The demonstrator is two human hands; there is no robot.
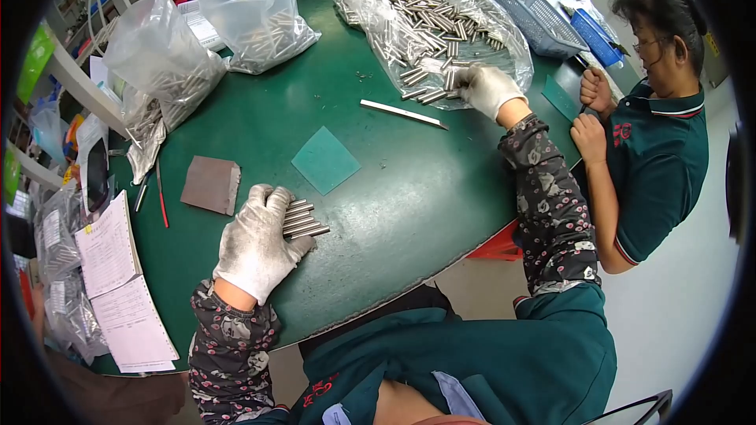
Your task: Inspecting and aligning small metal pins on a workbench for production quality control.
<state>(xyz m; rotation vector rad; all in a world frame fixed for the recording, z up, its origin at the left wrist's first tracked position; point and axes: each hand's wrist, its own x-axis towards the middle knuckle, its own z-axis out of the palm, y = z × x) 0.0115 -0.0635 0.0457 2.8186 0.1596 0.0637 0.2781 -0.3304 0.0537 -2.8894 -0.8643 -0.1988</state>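
Note:
My left hand, in a white glove, is closed around a bundle of short metal rods just above the green table. My right hand, also gloved, reaches far forward into an open clear plastic bag heaped with the same metal rods, its fingers curled on a few rods at the bag's near edge. A long thin metal strip lies on the table just left of the right hand.
A green square pad and a brown abrasive block lie between my hands. Two more bags of rods stand at the back left. Paper sheets lie at left. Another person sits at right, beside blue baskets.

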